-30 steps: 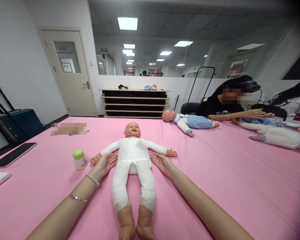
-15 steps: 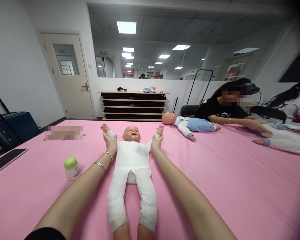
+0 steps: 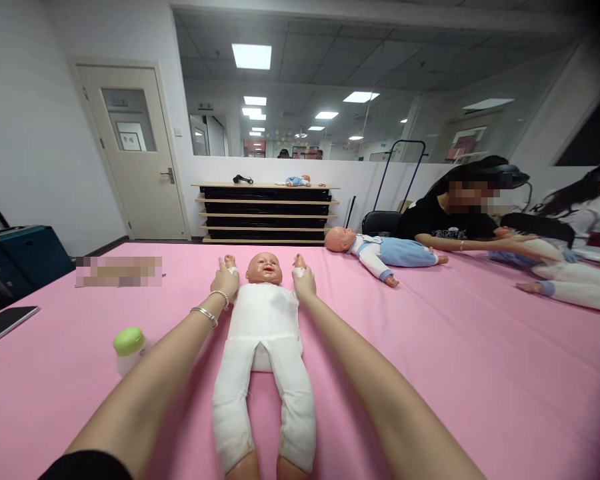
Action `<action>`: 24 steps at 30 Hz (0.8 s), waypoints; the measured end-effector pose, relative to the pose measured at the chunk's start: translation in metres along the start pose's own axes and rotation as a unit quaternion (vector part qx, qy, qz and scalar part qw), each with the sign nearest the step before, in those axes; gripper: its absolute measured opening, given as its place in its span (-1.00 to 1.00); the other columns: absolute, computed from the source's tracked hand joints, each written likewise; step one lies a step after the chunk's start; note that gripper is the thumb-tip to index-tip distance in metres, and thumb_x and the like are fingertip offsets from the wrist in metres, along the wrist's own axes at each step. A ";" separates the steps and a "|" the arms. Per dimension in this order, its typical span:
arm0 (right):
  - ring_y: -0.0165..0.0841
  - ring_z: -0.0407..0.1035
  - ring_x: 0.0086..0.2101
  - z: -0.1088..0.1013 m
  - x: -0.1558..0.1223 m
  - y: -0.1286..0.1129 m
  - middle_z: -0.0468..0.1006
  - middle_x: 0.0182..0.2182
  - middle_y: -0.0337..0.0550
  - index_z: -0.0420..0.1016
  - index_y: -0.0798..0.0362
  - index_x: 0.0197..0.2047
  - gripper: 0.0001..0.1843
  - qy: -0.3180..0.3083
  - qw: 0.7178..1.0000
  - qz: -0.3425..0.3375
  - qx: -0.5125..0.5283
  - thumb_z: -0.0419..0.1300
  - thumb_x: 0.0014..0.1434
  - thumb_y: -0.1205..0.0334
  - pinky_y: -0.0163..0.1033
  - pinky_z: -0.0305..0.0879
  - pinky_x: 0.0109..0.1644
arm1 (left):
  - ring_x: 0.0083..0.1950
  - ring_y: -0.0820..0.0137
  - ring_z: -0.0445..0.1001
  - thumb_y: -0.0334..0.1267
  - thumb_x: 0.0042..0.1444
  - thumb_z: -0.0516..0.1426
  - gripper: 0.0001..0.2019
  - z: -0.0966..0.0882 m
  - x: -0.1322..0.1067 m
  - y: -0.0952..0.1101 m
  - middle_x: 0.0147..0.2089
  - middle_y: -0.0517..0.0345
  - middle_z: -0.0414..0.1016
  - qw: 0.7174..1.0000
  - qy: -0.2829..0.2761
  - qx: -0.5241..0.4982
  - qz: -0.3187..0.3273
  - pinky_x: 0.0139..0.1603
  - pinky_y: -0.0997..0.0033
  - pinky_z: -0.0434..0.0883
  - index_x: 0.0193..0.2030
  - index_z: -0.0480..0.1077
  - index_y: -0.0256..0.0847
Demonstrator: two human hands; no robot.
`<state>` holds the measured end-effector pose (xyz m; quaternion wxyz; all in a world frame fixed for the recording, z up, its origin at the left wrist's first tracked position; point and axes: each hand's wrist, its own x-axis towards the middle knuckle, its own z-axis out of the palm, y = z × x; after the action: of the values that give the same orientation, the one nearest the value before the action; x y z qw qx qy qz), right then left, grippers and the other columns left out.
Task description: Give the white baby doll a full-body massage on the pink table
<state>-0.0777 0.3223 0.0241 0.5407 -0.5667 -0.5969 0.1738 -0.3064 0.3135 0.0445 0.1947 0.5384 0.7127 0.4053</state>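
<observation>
A baby doll (image 3: 263, 313) in a white fabric suit lies on its back in the middle of the pink-covered bench (image 3: 410, 387), head to the far side and legs to the near side. This lengthwise placing seems to put both its arms within equal reach. The left hand (image 3: 225, 281) is closed around the doll's arm on the left, and the right hand (image 3: 304, 283) around the one on the right, each close to the doll's wrist, probably because that gives control of the whole limb. Both arms are held up on either side of the head, apparently to keep them even. A green-lidded jar (image 3: 129, 341) stands to the left, clear of the doll. On the far right, a doll in blue overalls (image 3: 405, 252) lies crosswise, near a co-worker (image 3: 453, 217), likely out of the way.
</observation>
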 end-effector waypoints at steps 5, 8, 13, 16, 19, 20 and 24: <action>-0.26 0.28 0.04 -0.071 -0.063 -0.016 0.35 0.05 -0.01 0.04 0.03 0.22 -0.37 -0.086 0.961 -0.261 0.001 0.12 0.09 0.23 -0.13 0.28 0.09 | -0.11 0.24 0.43 -0.23 0.00 0.13 -0.55 -0.060 -0.051 -0.012 -0.08 -0.05 0.38 0.978 -0.004 -0.036 0.208 -0.18 0.33 0.40 0.06 0.22 -0.28; -0.27 0.33 0.00 -0.103 -0.102 -0.006 0.44 -0.03 -0.03 0.30 0.01 0.08 -0.61 -0.228 0.875 -0.414 -0.107 0.06 0.15 0.30 -0.12 0.33 0.06 | -0.01 0.31 0.38 -0.30 0.07 0.07 -0.70 -0.086 -0.089 -0.044 0.00 0.02 0.31 0.889 -0.105 0.056 0.442 -0.04 0.31 0.38 -0.02 0.30 -0.16; -0.28 0.21 0.12 -0.122 -0.124 0.008 0.43 0.02 -0.06 0.34 0.04 0.09 -0.63 -0.313 0.809 -0.466 -0.174 -0.04 0.24 0.35 -0.12 0.29 0.14 | 0.14 0.21 0.27 -0.41 0.13 0.00 -0.70 -0.093 -0.122 -0.091 0.00 -0.02 0.36 0.754 -0.135 0.227 0.602 0.02 0.20 0.34 0.00 0.31 -0.15; -0.28 0.27 0.08 -0.120 -0.116 0.003 0.41 0.04 -0.06 0.30 0.03 0.12 -0.61 -0.303 0.849 -0.409 -0.139 -0.03 0.23 0.34 -0.12 0.30 0.12 | 0.10 0.23 0.30 -0.37 0.14 0.00 -0.71 -0.088 -0.119 -0.089 0.00 -0.03 0.37 0.795 -0.138 0.188 0.560 0.03 0.19 0.33 0.01 0.29 -0.14; -0.28 0.36 -0.03 -0.108 -0.097 -0.011 0.45 -0.04 -0.06 0.29 0.02 0.08 -0.64 -0.206 0.925 -0.311 -0.073 0.02 0.20 0.29 -0.08 0.34 0.05 | -0.02 0.27 0.38 -0.21 0.12 0.04 -0.61 -0.078 -0.097 -0.062 0.02 -0.04 0.36 0.924 -0.073 0.038 0.373 -0.05 0.22 0.38 0.11 0.17 -0.15; -0.27 0.38 -0.07 -0.102 -0.090 -0.017 0.48 -0.10 -0.07 0.33 0.02 0.02 -0.69 -0.180 0.936 -0.298 -0.053 0.05 0.18 0.27 -0.06 0.35 0.02 | -0.06 0.28 0.40 -0.14 0.10 0.07 -0.53 -0.072 -0.087 -0.050 0.01 -0.04 0.37 0.954 -0.043 -0.016 0.295 -0.09 0.23 0.39 0.15 0.11 -0.16; -0.28 0.35 -0.17 -0.074 -0.069 -0.037 0.44 -0.23 -0.08 0.40 0.02 -0.19 -0.83 -0.235 0.910 -0.341 -0.023 0.15 0.10 0.23 -0.07 0.34 -0.04 | -0.06 0.30 0.41 -0.13 0.08 0.08 -0.55 -0.046 -0.044 -0.009 0.00 -0.06 0.39 0.979 -0.020 -0.150 0.140 -0.11 0.31 0.38 0.09 0.15 -0.21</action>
<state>-0.0492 0.2218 0.0499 0.3980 -0.2834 -0.8675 0.0930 -0.3301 0.2550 0.0578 0.2287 0.6054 0.5575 0.5199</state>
